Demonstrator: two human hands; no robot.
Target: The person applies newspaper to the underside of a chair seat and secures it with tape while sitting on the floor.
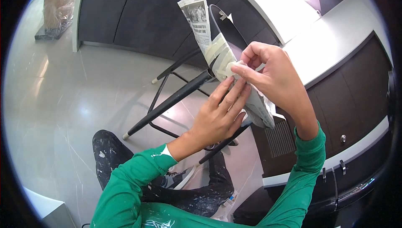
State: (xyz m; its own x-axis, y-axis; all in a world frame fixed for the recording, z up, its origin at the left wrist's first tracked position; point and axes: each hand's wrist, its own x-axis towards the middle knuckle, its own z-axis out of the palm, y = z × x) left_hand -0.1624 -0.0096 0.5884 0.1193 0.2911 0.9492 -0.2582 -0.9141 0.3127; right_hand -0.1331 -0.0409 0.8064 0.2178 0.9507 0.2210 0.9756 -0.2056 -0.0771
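Note:
A dark metal stool (173, 102) stands before me, its upper part wrapped in newspaper (202, 30). Strips of pale yellow masking tape (220, 54) run over the paper by the top of a leg. My right hand (270, 67) pinches a bit of this tape between thumb and fingers, against the wrapped edge. Just below it, my left hand (220, 117) has its fingers stretched out, their tips resting on the newspaper beside the tape. More newspaper (259, 108) hangs loosely under my right hand, its edge torn.
Dark cabinets (146, 14) rise behind the stool, with a white countertop (322, 35) at the right. A plastic-wrapped item (58, 6) stands at the far left on the pale tiled floor (83, 94). My paint-spattered legs (184, 196) are close below the stool.

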